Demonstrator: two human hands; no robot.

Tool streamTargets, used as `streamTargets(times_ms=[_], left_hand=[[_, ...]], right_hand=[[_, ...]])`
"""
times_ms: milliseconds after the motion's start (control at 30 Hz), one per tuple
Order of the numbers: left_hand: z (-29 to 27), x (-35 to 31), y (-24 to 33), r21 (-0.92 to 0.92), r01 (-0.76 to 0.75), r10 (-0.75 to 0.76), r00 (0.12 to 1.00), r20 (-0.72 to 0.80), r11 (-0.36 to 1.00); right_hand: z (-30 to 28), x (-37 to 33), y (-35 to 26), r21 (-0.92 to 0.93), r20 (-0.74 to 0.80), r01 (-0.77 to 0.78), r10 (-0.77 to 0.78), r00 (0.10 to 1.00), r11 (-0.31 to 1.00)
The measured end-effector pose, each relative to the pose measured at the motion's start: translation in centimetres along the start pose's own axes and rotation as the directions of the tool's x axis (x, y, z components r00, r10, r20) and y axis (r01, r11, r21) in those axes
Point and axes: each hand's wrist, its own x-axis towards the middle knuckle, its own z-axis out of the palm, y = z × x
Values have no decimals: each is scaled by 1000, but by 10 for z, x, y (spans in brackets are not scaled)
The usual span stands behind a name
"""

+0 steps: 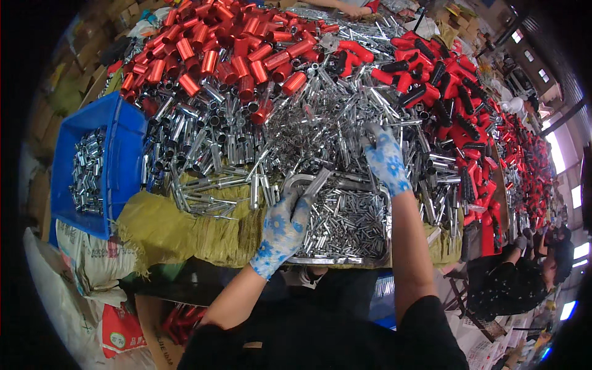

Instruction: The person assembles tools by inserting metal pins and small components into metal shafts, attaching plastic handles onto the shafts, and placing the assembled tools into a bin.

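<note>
My left hand (283, 229), in a white glove with blue flowers, is closed around a short silver metal tube (318, 183). It hangs over the left rim of a metal tray (388, 229) full of small metal pins (345, 222). My right hand (387, 163), in a matching glove, reaches into the heap of loose silver metal parts (333, 123) behind the tray. Its thumb and fingers look apart, with nothing visible between them; the fingertips are partly lost among the shiny parts.
Red metal cylinders (240, 52) are heaped at the far left, red-and-black handles (453, 92) at the right. A blue bin (117, 163) with small metal sleeves stands left. Yellow woven sacking (216, 237) covers the table's front. Other people work far back and at right (509, 283).
</note>
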Motion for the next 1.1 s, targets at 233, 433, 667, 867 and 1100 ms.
streamTargets(times_ms=[233, 433, 667, 867, 1100], left_hand=[[-26, -17, -3, 43, -8, 8, 1000, 10, 999], [-36, -28, 20, 119, -154, 120, 959, 259, 981], [-43, -44, 37, 104, -58, 24, 955, 297, 993], [-39, -50, 61, 249, -313, 214, 910, 355, 917], [-30, -54, 39, 393, -314, 147, 905, 399, 864]], right_hand=[[-16, -33, -4, 657, -42, -118, 192, 980, 744], [-40, -118, -44, 856, 364, -387, 132, 922, 344], [-45, -145, -50, 906, 261, -361, 379, 888, 221], [-41, -167, -60, 769, 515, -529, 142, 845, 359], [-42, -176, -71, 635, 474, -539, 272, 838, 554]])
